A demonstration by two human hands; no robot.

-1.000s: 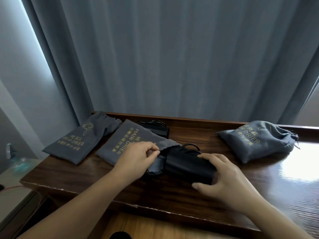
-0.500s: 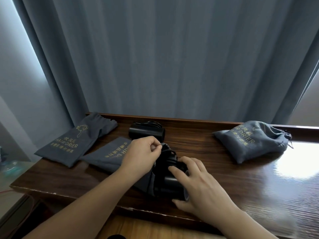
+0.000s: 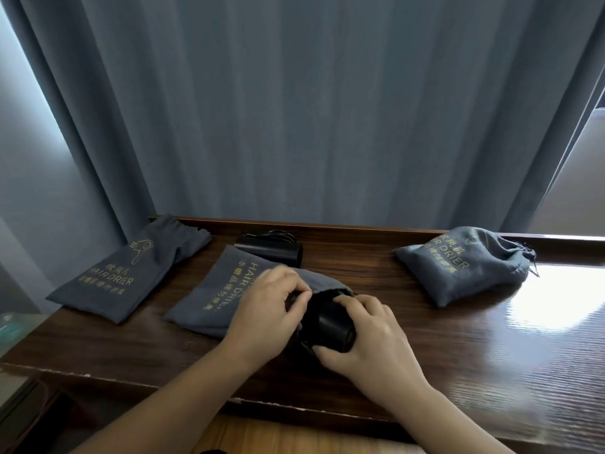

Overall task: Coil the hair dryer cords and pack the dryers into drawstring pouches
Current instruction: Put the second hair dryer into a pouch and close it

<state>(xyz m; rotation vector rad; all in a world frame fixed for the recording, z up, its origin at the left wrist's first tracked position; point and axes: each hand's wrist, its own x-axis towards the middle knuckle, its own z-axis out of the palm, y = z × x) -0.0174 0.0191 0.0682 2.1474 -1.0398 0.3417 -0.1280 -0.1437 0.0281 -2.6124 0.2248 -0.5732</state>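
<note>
Two hands meet at the middle of the table (image 3: 458, 355) in the head view, the only one given. Left hand (image 3: 271, 309) pinches the rim of the open pouch (image 3: 222, 290), fingers curled over the cloth at its mouth; right hand (image 3: 370, 339) is wrapped round the black dryer (image 3: 330, 326), thumb underneath, with its far end at or just inside that mouth. How deep it sits I cannot tell. The dryer looks rigid, smooth and fairly weighty, so the barrel is the place to grip; its coiled cord may snag on the hem. The cloth is limp and needs holding open. A second dryer (image 3: 271, 250) lies behind the pouch, a flat pouch (image 3: 131, 267) far left, a filled pouch (image 3: 465, 263) at right.
</note>
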